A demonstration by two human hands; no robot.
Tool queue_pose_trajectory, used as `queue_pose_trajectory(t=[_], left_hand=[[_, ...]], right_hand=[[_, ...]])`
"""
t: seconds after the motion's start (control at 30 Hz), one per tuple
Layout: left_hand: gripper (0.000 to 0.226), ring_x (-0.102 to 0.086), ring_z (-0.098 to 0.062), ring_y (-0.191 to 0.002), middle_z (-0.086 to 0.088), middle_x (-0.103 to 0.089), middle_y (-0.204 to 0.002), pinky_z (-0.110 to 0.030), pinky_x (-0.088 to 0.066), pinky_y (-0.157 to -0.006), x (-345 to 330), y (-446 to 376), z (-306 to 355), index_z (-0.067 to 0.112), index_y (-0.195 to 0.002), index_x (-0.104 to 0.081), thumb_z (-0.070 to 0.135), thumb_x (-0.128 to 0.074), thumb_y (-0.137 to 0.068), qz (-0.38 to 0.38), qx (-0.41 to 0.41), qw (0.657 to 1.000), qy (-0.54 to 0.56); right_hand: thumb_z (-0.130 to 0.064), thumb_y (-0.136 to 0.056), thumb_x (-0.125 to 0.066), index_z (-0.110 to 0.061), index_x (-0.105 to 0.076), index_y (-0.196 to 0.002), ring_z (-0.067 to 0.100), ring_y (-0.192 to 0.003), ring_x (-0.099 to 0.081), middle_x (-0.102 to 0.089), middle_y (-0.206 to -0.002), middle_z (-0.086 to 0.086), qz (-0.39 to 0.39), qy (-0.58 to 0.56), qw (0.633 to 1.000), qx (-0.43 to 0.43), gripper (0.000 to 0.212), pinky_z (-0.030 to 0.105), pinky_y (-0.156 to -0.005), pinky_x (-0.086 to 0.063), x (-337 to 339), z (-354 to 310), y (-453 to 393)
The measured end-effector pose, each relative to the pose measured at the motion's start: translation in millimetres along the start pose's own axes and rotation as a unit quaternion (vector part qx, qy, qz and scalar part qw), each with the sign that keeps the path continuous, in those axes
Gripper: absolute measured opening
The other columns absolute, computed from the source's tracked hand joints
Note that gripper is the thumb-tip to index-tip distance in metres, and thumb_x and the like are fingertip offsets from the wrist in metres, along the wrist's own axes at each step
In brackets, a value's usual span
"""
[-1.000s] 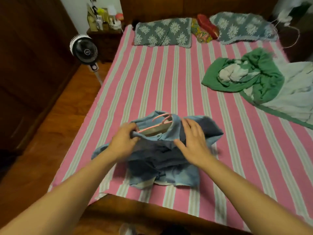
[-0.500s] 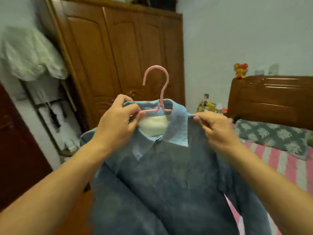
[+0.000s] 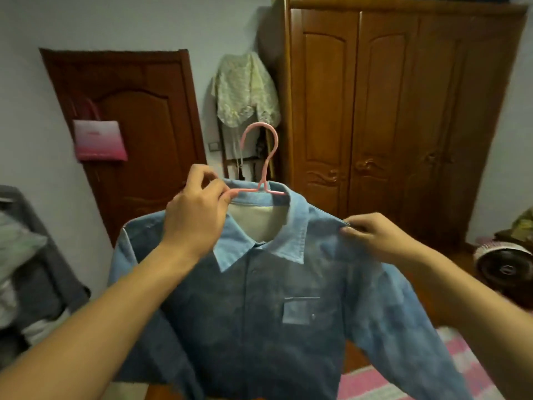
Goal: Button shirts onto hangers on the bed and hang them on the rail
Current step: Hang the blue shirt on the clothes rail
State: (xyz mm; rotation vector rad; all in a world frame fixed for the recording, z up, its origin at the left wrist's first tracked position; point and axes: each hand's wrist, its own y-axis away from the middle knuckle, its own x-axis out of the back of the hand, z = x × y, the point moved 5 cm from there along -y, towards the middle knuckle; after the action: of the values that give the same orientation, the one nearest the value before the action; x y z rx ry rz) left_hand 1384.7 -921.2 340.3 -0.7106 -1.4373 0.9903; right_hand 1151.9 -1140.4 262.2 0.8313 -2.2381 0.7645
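A pale wall (image 3: 121,21) fills the background, with a tall wooden wardrobe (image 3: 403,116) on the right and a dark door (image 3: 144,116) on the left, a pink bag (image 3: 99,141) hanging beside it. A corner of the striped bed (image 3: 375,382) shows at lower right. The denim shirt (image 3: 259,313) hangs in mid-air on a pink hanger (image 3: 264,166). The left hand (image 3: 199,217) pinches hanger and collar together; the right hand (image 3: 372,236) pinches the shoulder seam.
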Motion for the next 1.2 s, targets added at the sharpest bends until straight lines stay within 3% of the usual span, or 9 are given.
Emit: queue_pose_trajectory(t=[0.23,0.37,0.57,0.67,0.73,0.87,1.0,1.1,1.2], left_hand=[[0.025,-0.059,-0.028,-0.085,-0.012,-0.051,-0.12,-0.04,-0.058,-0.065,12.0,27.2,-145.5,0.011,-0.11,-0.074,0.027,-0.062,-0.095,-0.102,-0.023,0.993,-0.06],[0.031,-0.058,-0.033,-0.071,-0.01,-0.043,-0.119,-0.044,-0.056,-0.051,14.9,54.4,-192.8,0.019,-0.123,-0.071,0.017,-0.068,-0.092,-0.128,-0.019,0.978,-0.165],[0.041,-0.059,-0.039,-0.066,-0.011,-0.052,-0.111,-0.043,-0.051,-0.046,27.3,69.7,-228.9,0.026,-0.119,-0.062,0.003,-0.074,-0.087,-0.099,0.079,0.957,-0.263],[0.032,-0.061,-0.041,-0.076,-0.013,-0.056,-0.115,-0.049,-0.051,-0.052,32.1,74.7,-239.1,0.02,-0.113,-0.054,0.0,-0.066,-0.091,-0.091,0.108,0.956,-0.259],[0.015,-0.061,-0.039,-0.079,-0.013,-0.055,-0.115,-0.052,-0.053,-0.06,28.1,74.3,-234.7,0.013,-0.111,-0.055,0.007,-0.057,-0.098,-0.094,0.087,0.963,-0.238],[0.023,-0.057,-0.028,-0.088,-0.012,-0.052,-0.112,-0.047,-0.05,-0.078,33.5,68.6,-225.9,0.004,-0.107,-0.062,0.022,-0.048,-0.104,-0.035,0.135,0.969,-0.204],[0.033,-0.05,-0.013,-0.102,-0.005,-0.051,-0.119,-0.027,-0.04,-0.093,64.6,86.4,-238.3,0.01,-0.128,-0.055,0.031,-0.053,-0.103,-0.006,0.234,0.959,-0.159],[0.048,-0.06,-0.03,-0.107,-0.012,-0.064,-0.119,-0.042,-0.046,-0.092,86.7,123.9,-270.6,0.012,-0.125,-0.059,0.045,-0.034,-0.101,-0.135,0.288,0.916,-0.243],[0.021,-0.066,-0.038,-0.094,-0.019,-0.067,-0.103,-0.043,-0.048,-0.075,107.5,164.8,-291.2,0.016,-0.105,-0.06,0.032,-0.047,-0.103,-0.222,0.362,0.847,-0.321]], right_hand=[[-0.017,-0.094,-0.067,-0.009,-0.08,-0.098,0.02,-0.097,-0.073,-0.078,-0.097,0.004,-0.085,-0.308,0.947,-0.027,0.016,0.03,-0.078,-0.061,-121.8,-36.0,-65.3],[-0.02,-0.093,-0.07,-0.023,-0.079,-0.099,0.006,-0.091,-0.066,-0.07,-0.091,-0.011,0.07,-0.186,0.978,0.059,0.011,0.037,-0.085,-0.059,-168.1,-44.9,-110.7],[-0.024,-0.1,-0.061,-0.016,-0.075,-0.111,0.019,-0.107,-0.056,-0.069,-0.114,-0.002,0.198,-0.109,0.929,0.295,0.02,0.03,-0.097,-0.044,-200.1,-77.4,-132.7],[-0.039,-0.106,-0.042,-0.015,-0.061,-0.136,0.022,-0.118,-0.054,-0.062,-0.131,0.001,0.138,-0.043,0.937,0.319,0.043,0.034,-0.1,-0.043,-203.9,-96.6,-169.4],[-0.045,-0.106,-0.043,-0.027,-0.033,-0.155,0.007,-0.118,-0.048,-0.046,-0.137,-0.012,-0.003,-0.042,0.951,0.306,0.053,0.026,-0.099,-0.041,-211.3,-121.1,-192.9],[-0.053,-0.101,-0.048,-0.039,-0.05,-0.099,0.009,-0.078,-0.059,-0.061,-0.09,-0.014,-0.264,0.078,0.89,0.363,0.014,0.033,-0.068,-0.047,-252.3,-156.6,-211.9],[-0.045,-0.104,-0.047,-0.024,-0.056,-0.082,0.015,-0.067,-0.056,-0.06,-0.072,-0.006,-0.227,-0.001,0.892,0.392,0.032,0.045,-0.064,-0.045,-253.2,-160.2,-223.0],[-0.043,-0.102,-0.052,-0.02,-0.058,-0.077,0.011,-0.063,-0.054,-0.06,-0.068,-0.005,-0.205,-0.061,0.891,0.4,0.034,0.044,-0.062,-0.044,-249.3,-157.2,-227.2],[-0.044,-0.097,-0.062,-0.016,-0.068,-0.078,0.016,-0.067,-0.059,-0.066,-0.073,0.001,-0.25,-0.101,0.877,0.397,0.034,0.041,-0.063,-0.046,-254.1,-162.0,-226.5]])
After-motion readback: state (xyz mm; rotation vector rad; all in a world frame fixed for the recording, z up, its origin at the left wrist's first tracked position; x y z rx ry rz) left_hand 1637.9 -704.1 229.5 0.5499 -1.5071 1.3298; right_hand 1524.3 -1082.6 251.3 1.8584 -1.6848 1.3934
